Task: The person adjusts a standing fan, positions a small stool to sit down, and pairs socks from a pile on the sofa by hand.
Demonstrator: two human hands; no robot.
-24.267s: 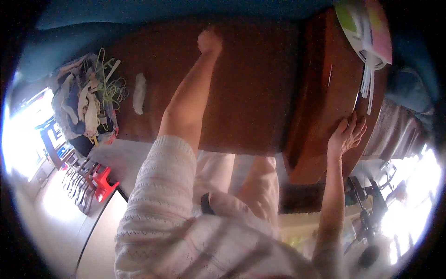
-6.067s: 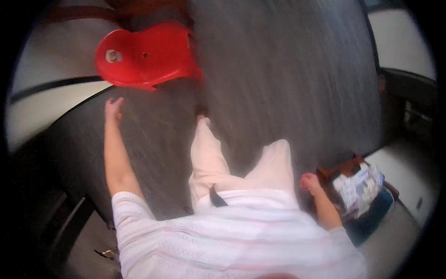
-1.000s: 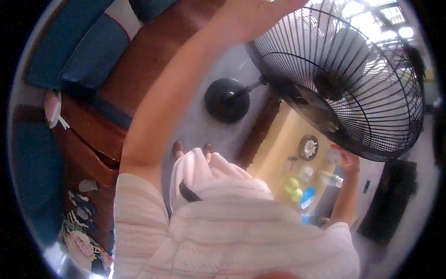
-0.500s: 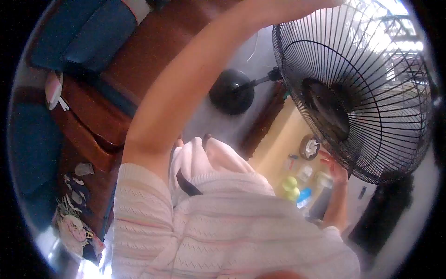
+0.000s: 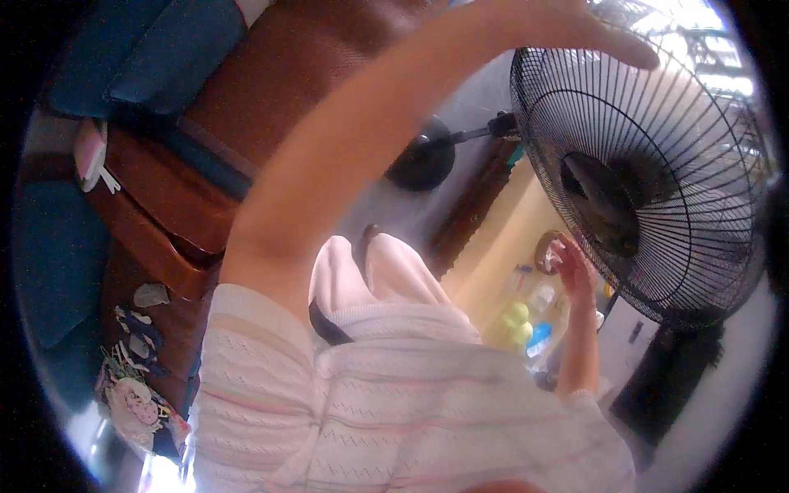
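Black pedestal fan with a round wire cage [image 5: 604, 205] sits at the upper right of the view, its face turned partly toward the wearer; a thin black pole [image 5: 472, 134] joins it to a round black base [image 5: 431, 160] on the grey floor [image 5: 485, 90]; left hand [image 5: 604, 37] reaches across to the top of the cage, fingers extended over the wires; whether this grip is closed on the rim cannot be told; right hand [image 5: 577, 275] is raised at the lower near edge of the cage, grip partly open, fingers apart, nothing seen in it; contact with the rim cannot be confirmed. Beyond the right hand, a pale yellow bench [image 5: 493, 246] carries a round dark dish with white contents [image 5: 549, 251], lime-green rounded items [image 5: 516, 320] and a bright blue item [image 5: 538, 338]. State of progress, as judged: mid-handling, both hands being at the fan; cage, pole and base appear joined; no finished state can be read, nor what is left to do. Limits of view: left fingertips are lost against window glare; the forearm covers part of the base; the cage's far side is washed out; blade motion cannot be judged; small items near the right wrist are blurred or covered.
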